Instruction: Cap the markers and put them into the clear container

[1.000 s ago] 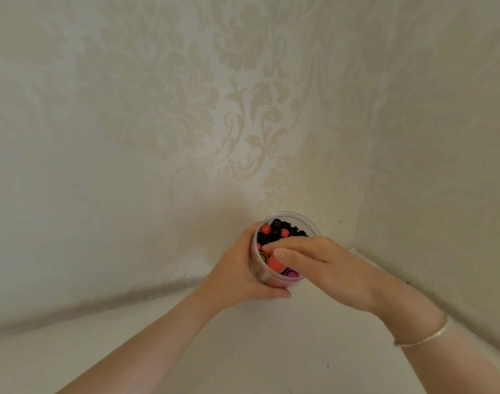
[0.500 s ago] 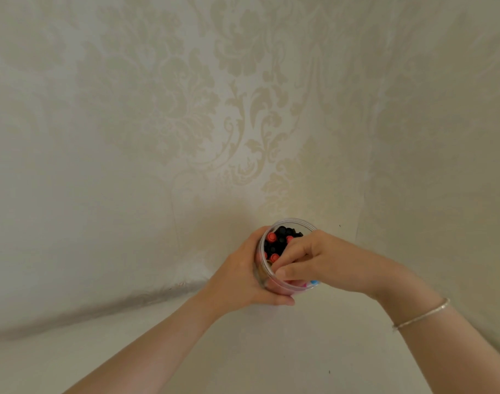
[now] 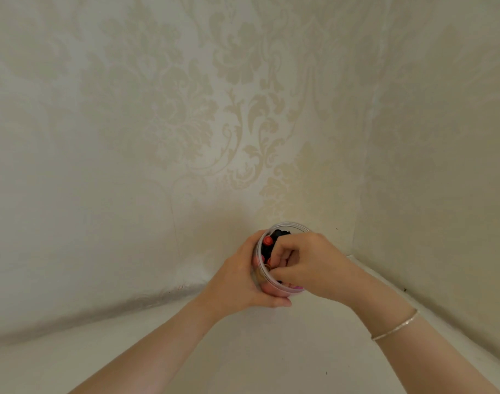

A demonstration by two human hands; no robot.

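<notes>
A clear round container point(image 3: 289, 224) stands on the white table near the wall corner, packed with upright markers point(image 3: 268, 240) whose red and black caps show at its mouth. My left hand point(image 3: 237, 282) grips the container's left side, thumb under its near wall. My right hand point(image 3: 305, 264) lies over the opening with fingers curled down among the markers; whether it pinches one is hidden.
The white table point(image 3: 257, 351) runs into a corner of cream patterned walls point(image 3: 214, 123), with the right wall point(image 3: 442, 166) close beside the container. A thin bracelet point(image 3: 395, 329) sits on my right wrist.
My right hand has curled tighter and dipped further into the container's mouth. The container and left hand have stayed almost in place.
</notes>
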